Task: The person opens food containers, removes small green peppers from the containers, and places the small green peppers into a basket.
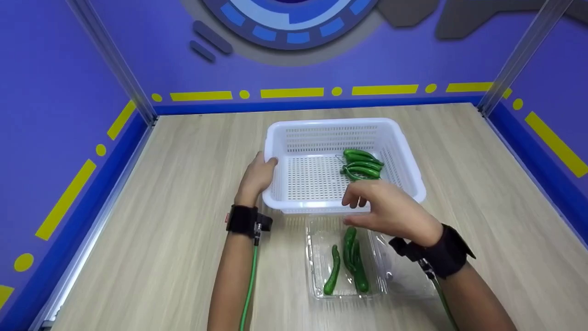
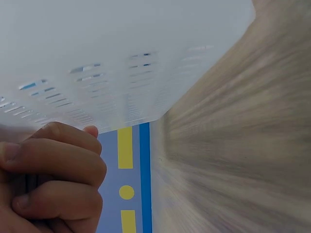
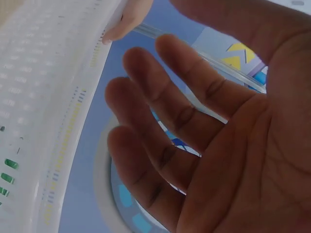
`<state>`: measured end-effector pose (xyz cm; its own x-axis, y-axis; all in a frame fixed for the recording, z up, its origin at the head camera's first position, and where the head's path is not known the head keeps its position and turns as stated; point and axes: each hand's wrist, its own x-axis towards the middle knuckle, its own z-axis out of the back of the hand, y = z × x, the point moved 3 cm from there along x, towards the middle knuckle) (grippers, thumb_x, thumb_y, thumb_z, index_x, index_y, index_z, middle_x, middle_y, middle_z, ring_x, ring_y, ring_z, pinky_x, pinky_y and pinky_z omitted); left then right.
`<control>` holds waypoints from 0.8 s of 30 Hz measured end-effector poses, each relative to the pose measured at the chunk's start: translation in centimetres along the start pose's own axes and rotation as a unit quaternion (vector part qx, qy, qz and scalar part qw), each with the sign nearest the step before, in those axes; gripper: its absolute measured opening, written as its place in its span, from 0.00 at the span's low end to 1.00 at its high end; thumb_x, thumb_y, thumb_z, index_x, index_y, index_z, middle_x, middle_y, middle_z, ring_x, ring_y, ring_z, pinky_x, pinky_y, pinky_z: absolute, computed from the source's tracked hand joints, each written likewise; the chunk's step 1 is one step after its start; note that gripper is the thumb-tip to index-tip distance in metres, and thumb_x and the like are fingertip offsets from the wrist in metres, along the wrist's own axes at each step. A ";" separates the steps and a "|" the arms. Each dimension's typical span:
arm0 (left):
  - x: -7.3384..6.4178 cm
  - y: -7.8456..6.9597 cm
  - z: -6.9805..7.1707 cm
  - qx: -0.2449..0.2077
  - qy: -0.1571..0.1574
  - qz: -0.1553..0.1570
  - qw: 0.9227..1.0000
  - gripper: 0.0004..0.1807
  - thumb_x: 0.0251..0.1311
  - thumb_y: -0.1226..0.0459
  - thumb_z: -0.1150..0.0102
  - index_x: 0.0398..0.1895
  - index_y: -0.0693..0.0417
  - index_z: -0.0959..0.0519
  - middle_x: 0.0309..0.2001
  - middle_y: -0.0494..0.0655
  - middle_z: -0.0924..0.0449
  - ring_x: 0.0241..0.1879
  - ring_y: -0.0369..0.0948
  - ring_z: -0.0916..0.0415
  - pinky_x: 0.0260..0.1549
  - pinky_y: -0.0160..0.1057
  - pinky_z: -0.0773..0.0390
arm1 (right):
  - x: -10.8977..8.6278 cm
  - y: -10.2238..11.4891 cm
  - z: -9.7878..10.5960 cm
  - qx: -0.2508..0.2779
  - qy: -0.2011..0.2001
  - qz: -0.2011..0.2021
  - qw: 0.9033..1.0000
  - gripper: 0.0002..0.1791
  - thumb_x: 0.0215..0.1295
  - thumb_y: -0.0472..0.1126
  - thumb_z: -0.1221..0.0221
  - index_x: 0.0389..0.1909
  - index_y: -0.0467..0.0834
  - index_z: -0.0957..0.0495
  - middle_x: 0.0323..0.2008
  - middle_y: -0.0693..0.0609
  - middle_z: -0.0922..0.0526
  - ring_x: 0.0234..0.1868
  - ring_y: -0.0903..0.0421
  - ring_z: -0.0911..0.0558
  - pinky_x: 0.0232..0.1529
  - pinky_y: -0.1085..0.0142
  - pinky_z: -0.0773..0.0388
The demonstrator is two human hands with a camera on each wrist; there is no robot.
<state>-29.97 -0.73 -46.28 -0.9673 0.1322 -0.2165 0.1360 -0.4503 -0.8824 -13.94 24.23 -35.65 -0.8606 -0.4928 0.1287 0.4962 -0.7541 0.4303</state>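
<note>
My left hand (image 1: pixel 258 175) holds the left rim of a white slotted plastic basket (image 1: pixel 275 128), thumb over the edge. In the left wrist view, the curled fingers (image 2: pixel 68 160) lie against the basket's outer side. Several green chili peppers (image 1: pixel 363 163) lie in the right part of the basket. My right hand (image 1: pixel 390 209) hovers over the basket's near rim with nothing in it, its fingers loosely bent and apart in the right wrist view. Below it is a clear plastic clamshell box (image 1: pixel 317 271) with a few green peppers (image 1: pixel 332 271) inside.
The box's clear lid (image 1: pixel 409 276) lies folded out to the right, partly under my right wrist. Light wood tabletop (image 1: pixel 183 207) surrounds everything. Blue panels (image 1: pixel 294 73) wall the back and both sides. Green cables (image 1: pixel 248 285) trail from the black wrist straps.
</note>
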 end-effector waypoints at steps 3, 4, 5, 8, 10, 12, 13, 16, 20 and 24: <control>0.0 0.0 -0.1 -0.001 0.003 -0.004 1.000 0.29 0.77 0.50 0.61 0.76 0.51 0.41 0.55 0.55 0.21 0.50 0.49 0.18 0.43 0.44 0.18 | -0.2 0.4 -0.7 -0.017 0.019 0.029 0.999 0.14 0.54 0.44 0.25 0.39 0.50 0.18 0.38 0.59 0.16 0.40 0.60 0.18 0.44 0.62 0.19; 0.0 0.0 -0.1 -0.003 0.004 -0.007 1.000 0.29 0.77 0.50 0.60 0.75 0.52 0.40 0.55 0.56 0.21 0.51 0.50 0.18 0.43 0.45 0.18 | -0.4 0.5 -1.0 -0.023 0.027 0.039 0.999 0.15 0.53 0.44 0.25 0.39 0.50 0.18 0.39 0.59 0.16 0.41 0.60 0.18 0.45 0.62 0.19; 0.0 0.0 -0.1 -0.005 0.005 -0.010 1.000 0.29 0.77 0.50 0.60 0.75 0.52 0.40 0.56 0.57 0.21 0.51 0.51 0.18 0.43 0.45 0.18 | -0.5 0.7 -1.3 -0.029 0.034 0.048 0.998 0.15 0.52 0.43 0.25 0.40 0.50 0.18 0.39 0.59 0.16 0.42 0.59 0.17 0.45 0.61 0.19; 0.0 0.1 -0.1 -0.009 0.006 -0.014 1.000 0.29 0.76 0.51 0.60 0.75 0.52 0.40 0.56 0.59 0.21 0.51 0.52 0.18 0.42 0.45 0.17 | -0.8 1.0 -2.3 -0.050 0.057 0.056 0.996 0.16 0.52 0.45 0.24 0.41 0.51 0.16 0.41 0.59 0.16 0.43 0.59 0.17 0.45 0.62 0.18; 0.0 0.0 -0.1 -0.009 0.004 -0.015 1.000 0.28 0.76 0.51 0.60 0.75 0.52 0.39 0.54 0.58 0.21 0.51 0.52 0.18 0.41 0.45 0.17 | -0.8 1.3 -2.9 -0.060 0.068 0.053 0.994 0.16 0.52 0.46 0.25 0.42 0.52 0.16 0.41 0.59 0.15 0.43 0.58 0.16 0.45 0.62 0.18; 0.0 0.0 0.0 -0.006 0.002 -0.013 1.000 0.28 0.76 0.51 0.59 0.74 0.52 0.39 0.54 0.58 0.21 0.50 0.52 0.18 0.41 0.45 0.17 | -0.8 1.5 -3.4 -0.065 0.079 0.051 0.993 0.16 0.52 0.46 0.26 0.42 0.52 0.16 0.42 0.58 0.15 0.42 0.58 0.16 0.44 0.62 0.18; 0.0 -0.1 0.0 -0.004 0.001 -0.012 1.000 0.28 0.76 0.51 0.59 0.74 0.52 0.39 0.54 0.58 0.21 0.50 0.52 0.18 0.41 0.44 0.17 | -0.8 1.6 -3.5 -0.066 0.085 0.053 0.993 0.16 0.52 0.45 0.26 0.43 0.52 0.15 0.42 0.57 0.14 0.43 0.58 0.16 0.44 0.62 0.18; 0.0 -0.2 0.1 -0.004 0.001 -0.011 1.000 0.28 0.76 0.51 0.59 0.74 0.52 0.39 0.54 0.58 0.20 0.50 0.52 0.18 0.41 0.44 0.18 | -0.7 1.8 -4.0 -0.065 0.100 0.064 0.991 0.16 0.51 0.43 0.26 0.43 0.51 0.15 0.42 0.56 0.14 0.43 0.56 0.15 0.45 0.62 0.18; -0.1 -0.1 0.1 -0.004 0.001 -0.012 1.000 0.27 0.76 0.51 0.59 0.73 0.52 0.38 0.53 0.58 0.20 0.50 0.52 0.18 0.41 0.44 0.18 | -0.8 2.0 -4.7 -0.071 0.121 0.077 0.987 0.17 0.51 0.41 0.26 0.43 0.50 0.15 0.42 0.57 0.15 0.44 0.57 0.16 0.45 0.62 0.18; -0.1 0.1 0.1 -0.008 0.001 -0.012 1.000 0.29 0.76 0.51 0.59 0.75 0.51 0.39 0.55 0.58 0.21 0.51 0.52 0.18 0.43 0.45 0.19 | -0.8 2.2 -5.2 -0.069 0.139 0.085 0.984 0.18 0.50 0.39 0.26 0.44 0.49 0.15 0.43 0.56 0.16 0.45 0.58 0.17 0.46 0.62 0.18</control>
<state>-29.84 -0.85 -46.26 -0.9698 0.1441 -0.1967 0.1171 -0.4327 -0.8939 -11.57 20.73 -39.47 -0.7080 -0.7027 -0.0700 0.6579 -0.6923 0.2965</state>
